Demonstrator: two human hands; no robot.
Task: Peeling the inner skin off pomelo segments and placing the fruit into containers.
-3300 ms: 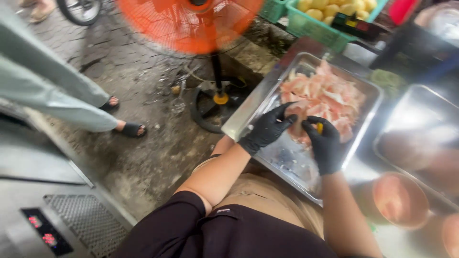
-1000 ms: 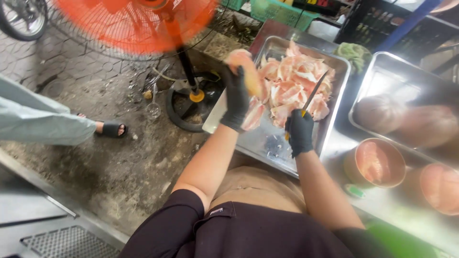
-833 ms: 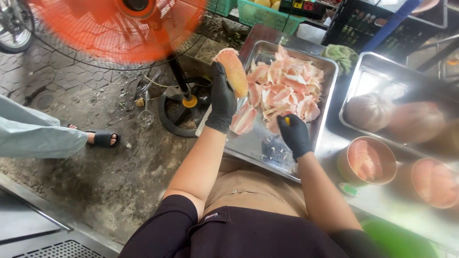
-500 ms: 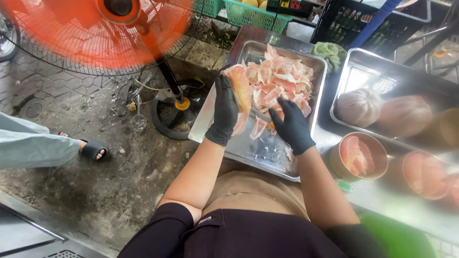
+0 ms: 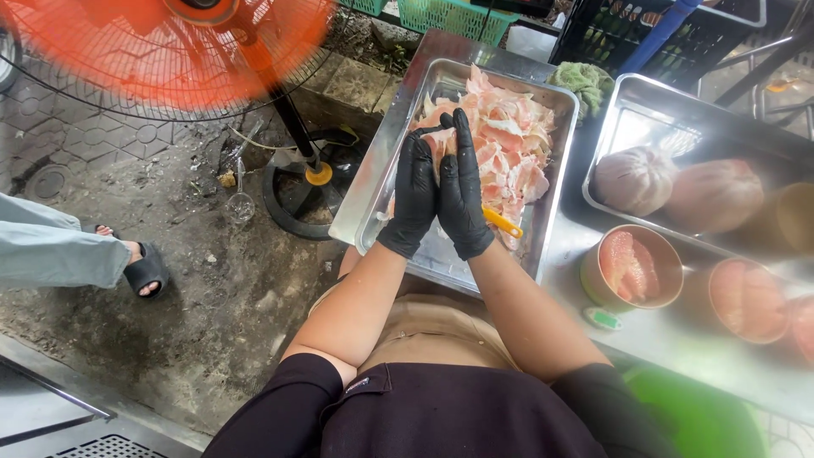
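My left hand (image 5: 414, 199) and my right hand (image 5: 462, 191), both in black gloves, are pressed together palm to palm over a metal tray (image 5: 371, 182). Between them they enclose a piece of peeled pomelo (image 5: 442, 146), of which only a pink sliver shows by the fingers. Pink and white pomelo peel scraps (image 5: 513, 144) are heaped in the tray's far half. A yellow knife handle (image 5: 503, 223) pokes out just right of my right hand; its blade is hidden.
An orange standing fan (image 5: 170, 42) with a black round base (image 5: 297, 203) stands left of the tray. On the right, a second metal tray (image 5: 623, 106) holds whole peeled pomelos (image 5: 636, 180), with tubs of segments (image 5: 632, 267) in front. Another person's sandalled foot (image 5: 140, 267) is at left.
My right hand, open and apart half a second ago, has closed against my left hand around the pomelo piece. The knife it held one second ago now lies in the tray.
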